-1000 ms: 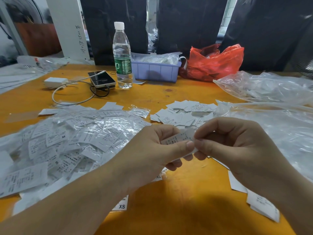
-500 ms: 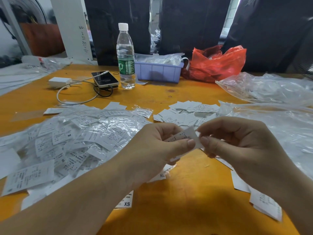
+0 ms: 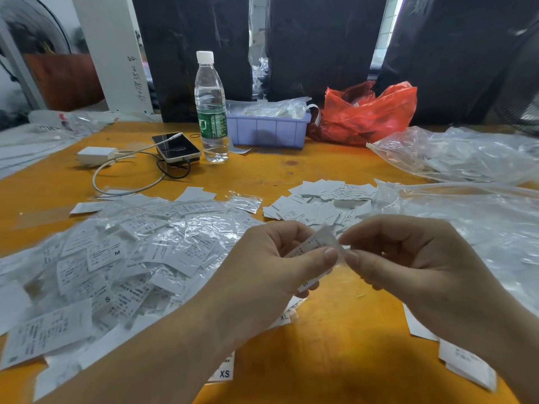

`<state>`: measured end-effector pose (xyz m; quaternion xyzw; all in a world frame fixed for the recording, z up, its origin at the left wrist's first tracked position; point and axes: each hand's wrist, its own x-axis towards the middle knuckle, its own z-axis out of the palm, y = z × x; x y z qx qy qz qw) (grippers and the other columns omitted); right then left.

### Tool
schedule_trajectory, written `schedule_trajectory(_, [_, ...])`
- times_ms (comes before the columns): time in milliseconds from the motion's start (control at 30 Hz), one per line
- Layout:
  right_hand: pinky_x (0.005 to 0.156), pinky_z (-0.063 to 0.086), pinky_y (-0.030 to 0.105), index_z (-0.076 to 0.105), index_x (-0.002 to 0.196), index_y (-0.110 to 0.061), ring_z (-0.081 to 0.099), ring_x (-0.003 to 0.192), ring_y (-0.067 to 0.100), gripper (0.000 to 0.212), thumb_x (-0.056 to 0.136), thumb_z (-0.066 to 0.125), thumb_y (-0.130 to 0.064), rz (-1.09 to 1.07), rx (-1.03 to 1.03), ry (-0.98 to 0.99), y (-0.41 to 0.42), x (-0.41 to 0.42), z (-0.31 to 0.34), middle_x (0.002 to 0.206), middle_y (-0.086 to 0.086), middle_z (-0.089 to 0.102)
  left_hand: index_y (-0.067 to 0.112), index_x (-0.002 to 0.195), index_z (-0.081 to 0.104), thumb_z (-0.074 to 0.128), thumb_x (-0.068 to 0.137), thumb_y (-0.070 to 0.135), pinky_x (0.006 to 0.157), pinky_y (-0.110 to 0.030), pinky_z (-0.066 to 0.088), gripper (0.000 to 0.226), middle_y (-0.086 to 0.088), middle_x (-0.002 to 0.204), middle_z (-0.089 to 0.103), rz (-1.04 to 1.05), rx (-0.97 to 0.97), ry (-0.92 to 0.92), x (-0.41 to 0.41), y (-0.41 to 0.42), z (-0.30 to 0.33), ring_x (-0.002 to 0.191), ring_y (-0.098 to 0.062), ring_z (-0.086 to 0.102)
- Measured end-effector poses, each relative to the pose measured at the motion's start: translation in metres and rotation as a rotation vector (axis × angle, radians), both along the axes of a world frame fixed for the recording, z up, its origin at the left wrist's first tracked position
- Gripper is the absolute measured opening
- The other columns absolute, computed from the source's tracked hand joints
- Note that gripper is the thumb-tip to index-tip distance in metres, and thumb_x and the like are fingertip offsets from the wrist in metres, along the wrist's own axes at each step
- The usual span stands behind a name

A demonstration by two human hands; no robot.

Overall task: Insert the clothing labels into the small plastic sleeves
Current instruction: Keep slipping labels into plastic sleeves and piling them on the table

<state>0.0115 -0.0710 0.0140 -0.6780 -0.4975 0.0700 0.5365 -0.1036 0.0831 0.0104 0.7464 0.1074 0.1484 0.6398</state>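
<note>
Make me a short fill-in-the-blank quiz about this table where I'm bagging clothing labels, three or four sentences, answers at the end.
1. Both hands, left and right, pinch one white ____ between them.
2. The water bottle has a ____ cap.
3. The crumpled plastic bag right of the lilac bin is ____.
4. The phone lies to the ____ of the bottle.

Answers: label; white; red; left

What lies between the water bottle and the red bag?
In the head view, a lilac plastic bin holding clear plastic sits between the water bottle and red bag.
</note>
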Motion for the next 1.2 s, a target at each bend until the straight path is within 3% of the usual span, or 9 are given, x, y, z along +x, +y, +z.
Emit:
schedule_trajectory(267, [0.05, 0.04, 0.042, 0.074, 0.086, -0.028, 0.051, 0.058, 0.031, 0.013, 0.079, 0.068, -0.036, 0.03, -0.056, -0.004, 0.0, 0.001, -0.006, 0.063, 0.006, 0.06, 0.019, 0.081, 0.073, 0.074, 0.072, 0.039, 0.058, -0.018, 0.049, 0.022, 0.002, 0.071, 0.067, 0.011, -0.019, 0.016, 0.003, 0.0, -0.003, 0.061, -0.008, 0.063])
schedule_trajectory(367, [0.052, 0.042, 0.041, 0.074, 0.084, -0.026, 0.054, 0.06, 0.029, 0.003, 0.084, 0.072, -0.025, 0.01, -0.077, 0.018, -0.001, 0.006, -0.003, 0.065, 0.005, 0.062, 0.019, 0.08, 0.072, 0.072, 0.07, 0.041, 0.058, -0.018, 0.049, 0.025, 0.005, 0.07, 0.067, 0.013, -0.028, 0.027, 0.004, 0.0, -0.004, 0.06, -0.008, 0.062])
schedule_trajectory(467, [0.056, 0.048, 0.037, 0.075, 0.083, -0.025, 0.06, 0.062, 0.023, 0.009, 0.084, 0.072, -0.017, -0.032, -0.098, -0.013, -0.002, 0.007, 0.0, 0.069, 0.0, 0.067, 0.023, 0.08, 0.072, 0.07, 0.074, 0.044, 0.061, -0.02, 0.051, 0.022, 0.004, 0.075, 0.071, 0.017, 0.004, 0.066, 0.003, 0.001, -0.005, 0.065, -0.009, 0.066])
schedule_trajectory(533, [0.055, 0.049, 0.036, 0.075, 0.081, -0.025, 0.061, 0.061, 0.021, 0.01, 0.082, 0.072, -0.015, -0.094, -0.075, -0.034, -0.004, 0.008, 0.003, 0.068, -0.001, 0.068, 0.028, 0.082, 0.071, 0.075, 0.078, 0.041, 0.062, -0.02, 0.05, 0.014, 0.005, 0.077, 0.071, 0.045, 0.083, 0.083, 0.003, 0.001, -0.006, 0.069, -0.009, 0.067])
schedule_trajectory(633, [0.053, 0.048, 0.017, 0.073, 0.081, -0.028, 0.063, 0.062, 0.005, 0.013, 0.082, 0.07, -0.015, -0.209, -0.104, -0.118, -0.008, 0.015, 0.008, 0.072, -0.012, 0.069, 0.041, 0.086, 0.066, 0.068, 0.079, 0.033, 0.053, -0.011, 0.044, 0.01, 0.015, 0.071, 0.066, 0.137, 0.338, 0.096, 0.001, 0.001, -0.008, 0.062, 0.0, 0.06])
schedule_trajectory(767, [0.071, 0.051, 0.019, 0.07, 0.097, -0.031, 0.061, 0.078, 0.001, 0.012, 0.089, 0.063, -0.025, -0.309, -0.507, -0.279, -0.011, 0.026, 0.004, 0.085, -0.016, 0.065, 0.044, 0.093, 0.058, 0.062, 0.081, 0.034, 0.058, -0.009, 0.042, 0.016, 0.025, 0.081, 0.062, 0.218, 0.714, 0.134, -0.001, -0.001, -0.01, 0.08, 0.007, 0.056])
schedule_trajectory(900, [0.078, 0.041, 0.02, 0.06, 0.12, -0.031, 0.046, 0.088, -0.001, 0.028, 0.092, 0.055, -0.031, -0.304, -0.728, -0.396, -0.005, 0.028, -0.005, 0.098, -0.021, 0.046, 0.047, 0.112, 0.052, 0.063, 0.087, 0.034, 0.094, -0.019, 0.035, 0.031, 0.029, 0.109, 0.047, 0.247, 1.021, 0.182, 0.001, 0.001, -0.013, 0.108, 0.004, 0.04])
schedule_trajectory(1033, [0.088, 0.046, 0.03, 0.041, 0.134, -0.032, 0.047, 0.103, 0.008, 0.046, 0.091, 0.051, -0.048, -0.377, -0.807, -0.445, -0.001, 0.027, -0.011, 0.11, -0.014, 0.042, 0.045, 0.103, 0.056, 0.063, 0.088, 0.023, 0.094, -0.021, 0.028, 0.028, 0.025, 0.111, 0.047, 0.278, 1.04, 0.134, 0.0, 0.002, -0.009, 0.11, -0.001, 0.038])
schedule_trajectory(1200, [0.083, 0.047, 0.032, 0.05, 0.125, -0.027, 0.051, 0.103, 0.014, 0.041, 0.093, 0.046, -0.053, -0.458, -0.819, -0.504, 0.007, 0.028, -0.015, 0.11, -0.009, 0.046, 0.047, 0.087, 0.049, 0.057, 0.087, 0.006, 0.099, -0.026, 0.035, 0.042, 0.025, 0.108, 0.05, 0.31, 0.965, 0.097, 0.001, 0.004, -0.006, 0.111, -0.002, 0.04])
